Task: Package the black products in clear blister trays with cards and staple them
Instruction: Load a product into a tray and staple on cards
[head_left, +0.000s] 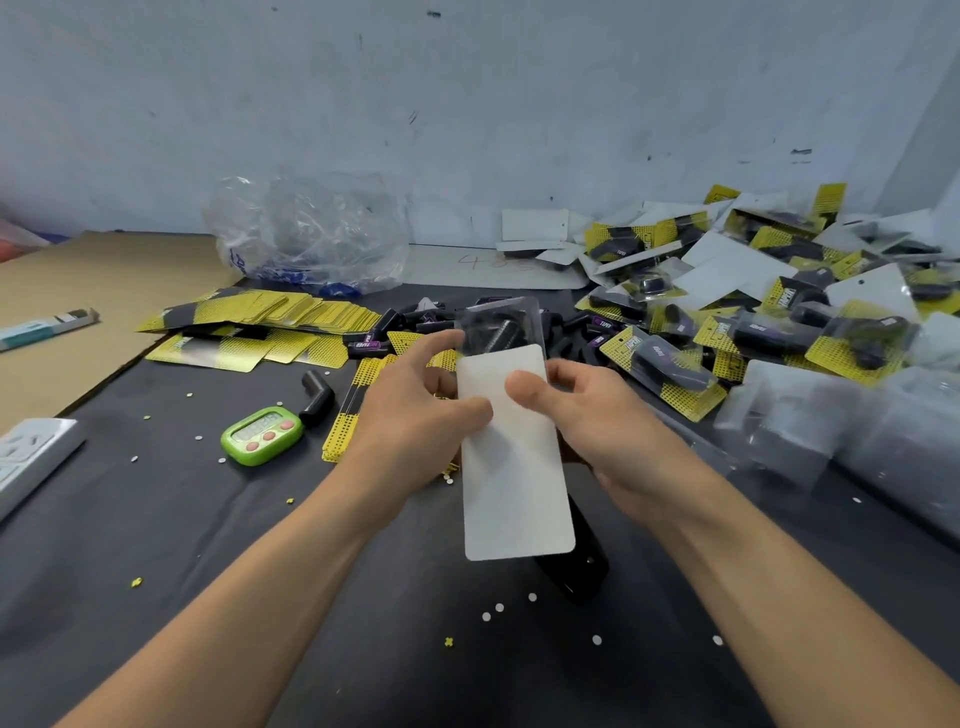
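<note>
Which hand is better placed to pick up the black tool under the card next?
Right, probably. The black tool lies below the card on the right hand's side; the left hand pinches the card and could hold it alone.

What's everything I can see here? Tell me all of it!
white card: one, white, held above table, blank side up
blister tray: one, clear, at card's far end, something black inside
timer: one, green, table left of centre
yellow cards: many, yellow-black, fanned far left
black products: many, black, loose mid-table
finished packs: many, yellow-black, piled right
plastic bag: one, clear, by wall
power strip: one, white, left edge
black object: one, black, under card, partly hidden
left grip: one hand, pinches white card
right grip: one hand, pinches white card
</note>
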